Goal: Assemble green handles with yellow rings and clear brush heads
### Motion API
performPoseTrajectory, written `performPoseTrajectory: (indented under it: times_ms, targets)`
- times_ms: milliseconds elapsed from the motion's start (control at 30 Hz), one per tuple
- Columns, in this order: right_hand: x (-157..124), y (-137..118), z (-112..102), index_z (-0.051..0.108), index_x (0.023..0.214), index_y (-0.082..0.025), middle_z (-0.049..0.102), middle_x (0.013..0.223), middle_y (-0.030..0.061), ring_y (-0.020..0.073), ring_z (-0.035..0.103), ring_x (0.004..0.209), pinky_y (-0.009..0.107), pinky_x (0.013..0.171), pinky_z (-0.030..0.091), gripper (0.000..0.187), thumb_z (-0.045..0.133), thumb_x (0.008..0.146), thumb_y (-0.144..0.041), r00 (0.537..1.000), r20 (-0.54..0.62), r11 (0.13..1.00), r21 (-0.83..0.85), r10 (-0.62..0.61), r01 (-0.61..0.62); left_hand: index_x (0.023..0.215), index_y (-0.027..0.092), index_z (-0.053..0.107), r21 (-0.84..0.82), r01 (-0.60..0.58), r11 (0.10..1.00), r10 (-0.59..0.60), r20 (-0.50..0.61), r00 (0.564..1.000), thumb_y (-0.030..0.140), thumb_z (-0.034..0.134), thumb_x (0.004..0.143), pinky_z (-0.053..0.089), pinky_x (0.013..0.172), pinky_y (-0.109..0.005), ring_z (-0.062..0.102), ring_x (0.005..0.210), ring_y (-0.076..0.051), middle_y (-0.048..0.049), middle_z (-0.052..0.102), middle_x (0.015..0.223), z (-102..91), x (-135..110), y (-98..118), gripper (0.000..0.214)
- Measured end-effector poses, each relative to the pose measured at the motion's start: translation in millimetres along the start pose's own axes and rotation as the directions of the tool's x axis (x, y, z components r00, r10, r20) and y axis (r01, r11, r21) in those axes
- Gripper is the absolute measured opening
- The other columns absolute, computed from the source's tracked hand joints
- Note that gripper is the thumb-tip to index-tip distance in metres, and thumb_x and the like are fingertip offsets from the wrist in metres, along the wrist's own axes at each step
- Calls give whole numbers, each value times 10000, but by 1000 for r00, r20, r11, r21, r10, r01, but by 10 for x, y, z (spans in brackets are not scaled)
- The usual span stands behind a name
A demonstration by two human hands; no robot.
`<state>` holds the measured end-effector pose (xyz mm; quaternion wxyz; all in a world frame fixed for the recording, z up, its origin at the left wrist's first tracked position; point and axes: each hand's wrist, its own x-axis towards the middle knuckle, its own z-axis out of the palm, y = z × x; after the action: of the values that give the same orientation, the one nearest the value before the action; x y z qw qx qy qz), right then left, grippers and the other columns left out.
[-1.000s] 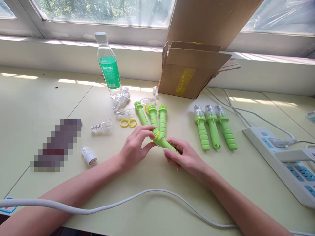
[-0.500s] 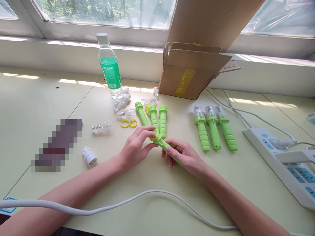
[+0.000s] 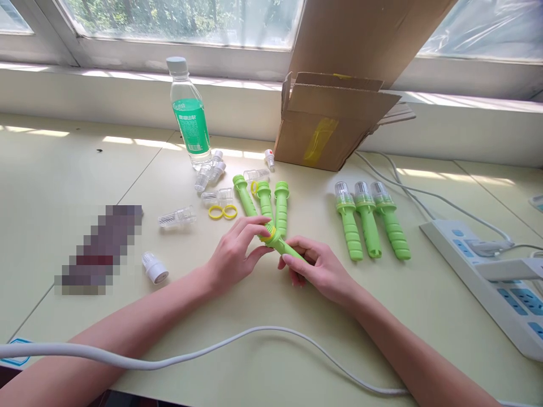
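- While the green handle [image 3: 283,245] sits slanted just above the tabletop [image 3: 63,169], near the middle of my view, I see it held at both ends.
- The right hand [image 3: 318,270] is closed round its lower shaft, with the fingers curled over it.
- The left hand [image 3: 235,254] pinches the yellow ring [image 3: 268,233] on the handle's threaded upper end, thumb below and forefinger on top.
- Just behind that end I count three bare green handles [image 3: 266,202] lying side by side, with their threads pointing away from me.
- To their left lie two loose yellow rings [image 3: 223,212], touching each other.
- Several clear caps [image 3: 177,216] are scattered from there toward the water bottle [image 3: 190,116], which stands upright.
- A white cap [image 3: 155,269] lies apart, left of the left wrist.
- To the right of the hands I see three capped handles [image 3: 369,220] in a neat row, each topped with a clear cap.
- Behind them an open cardboard box [image 3: 326,121] rests against the window ledge.
- At the far right a power strip [image 3: 487,271] lies on the tabletop with a plug in it.
- A white cable [image 3: 212,351] curves along the near edge, crossing both forearms in my view.
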<state>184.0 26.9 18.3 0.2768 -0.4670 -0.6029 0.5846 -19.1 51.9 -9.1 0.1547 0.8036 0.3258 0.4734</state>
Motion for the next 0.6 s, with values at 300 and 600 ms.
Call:
performPoseTrajectory:
  times_ms: [300, 600]
  targets:
    - [-3, -9, 14, 565, 823, -182, 597, 717, 0, 82, 489, 473, 219, 448, 407, 294, 494, 912, -453, 1000, 22, 1000, -18, 21, -20, 922, 191, 512, 2, 10, 1000, -10, -2, 1000, 210, 648, 820, 526, 859, -388, 609, 1062, -215, -122, 618, 1126, -6, 11, 15, 171]
    - [5, -12, 8, 535, 964, -207, 646, 782, 5, 86, 503, 450, 225, 430, 422, 240, 597, 853, -411, 998, -7, 998, 14, 65, -65, 964, 195, 513, 22, -11, 1000, 11, -14, 1000, 181, 629, 832, 534, 847, -373, 609, 1053, -203, -114, 618, 1134, 14, -1, 6, 176]
